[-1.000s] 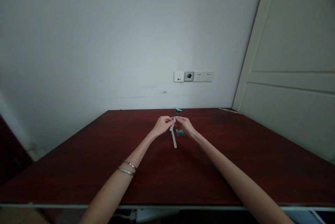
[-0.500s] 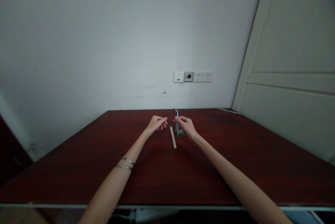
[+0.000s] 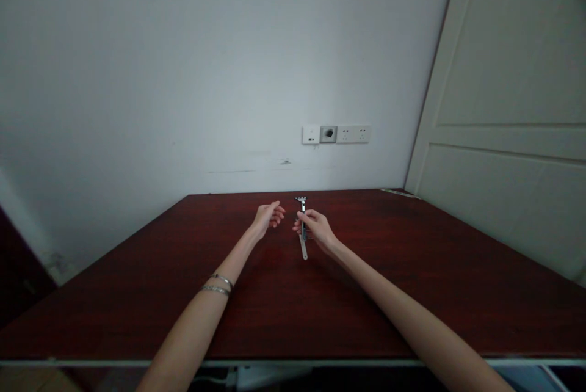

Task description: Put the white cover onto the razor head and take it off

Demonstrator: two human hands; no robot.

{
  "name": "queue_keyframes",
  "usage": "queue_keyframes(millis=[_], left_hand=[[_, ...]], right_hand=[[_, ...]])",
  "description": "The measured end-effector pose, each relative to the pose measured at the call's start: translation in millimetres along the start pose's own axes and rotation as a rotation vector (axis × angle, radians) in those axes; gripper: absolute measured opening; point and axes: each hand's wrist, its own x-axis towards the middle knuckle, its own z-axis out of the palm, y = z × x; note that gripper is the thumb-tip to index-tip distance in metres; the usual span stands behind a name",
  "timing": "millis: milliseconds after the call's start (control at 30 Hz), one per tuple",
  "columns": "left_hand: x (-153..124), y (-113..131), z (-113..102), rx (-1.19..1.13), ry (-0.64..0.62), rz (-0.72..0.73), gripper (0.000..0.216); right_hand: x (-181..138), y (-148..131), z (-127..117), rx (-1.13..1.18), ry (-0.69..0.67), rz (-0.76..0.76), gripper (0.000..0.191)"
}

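A slim silver metal tool [image 3: 303, 206] with a short crossbar at its top, like a T, stands upright in the fingers of my right hand [image 3: 319, 229]. My right thumb and fingers pinch it around the middle of its shaft, and the lower end is partly covered. Just behind and below it a narrow pale strip [image 3: 304, 250] lies on the dark red table [image 3: 256, 306], its upper part hidden by the tool and fingers. To the left my left hand [image 3: 267, 218] hovers with loosely bent fingers apart, holding nothing.
A white wall [image 3: 238, 74] rises behind the table's far edge, with a row of sockets [image 3: 336, 134] on it. A pale panelled door [image 3: 508, 135] stands on the right. A thin light strip [image 3: 400, 193] lies at the far right corner.
My right hand has moved slightly left and down with the silver tool, turning it so the crossbar faces me; it now overlaps the pale strip. My left hand has drawn a little left.
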Motion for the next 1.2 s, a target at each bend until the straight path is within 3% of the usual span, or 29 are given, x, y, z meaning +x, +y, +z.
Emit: queue_keyframes(millis=[133, 300, 400, 633, 900, 1200], left_hand=[[0.2, -0.4, 1.1, -0.037, 0.025, -0.033, 0.040], [7.7, 4.4, 4.9, -0.297, 0.069, -0.120, 0.031], [14.8, 10.5, 10.8, -0.454, -0.005, -0.183, 0.029], [24.5, 16.2, 34.0, -0.650, -0.260, -0.314, 0.048], [18.9, 16.0, 55.4, -0.889, -0.296, -0.385, 0.060], [22.0, 12.0, 59.0, -1.051, -0.353, -0.406, 0.064]], right_hand=[[2.4, 3.8, -1.8, 0.010, 0.011, -0.004, 0.040], [6.6, 9.9, -4.0, -0.023, -0.004, -0.044, 0.038], [6.4, 10.6, -3.7, -0.003, -0.009, -0.011, 0.039], [-2.4, 5.5, -3.3, 0.077, -0.111, 0.257, 0.043], [-6.4, 3.9, 6.9, 0.073, -0.010, 0.278, 0.042], [-8.9, 2.7, 8.7, 0.095, 0.088, 0.247, 0.045]])
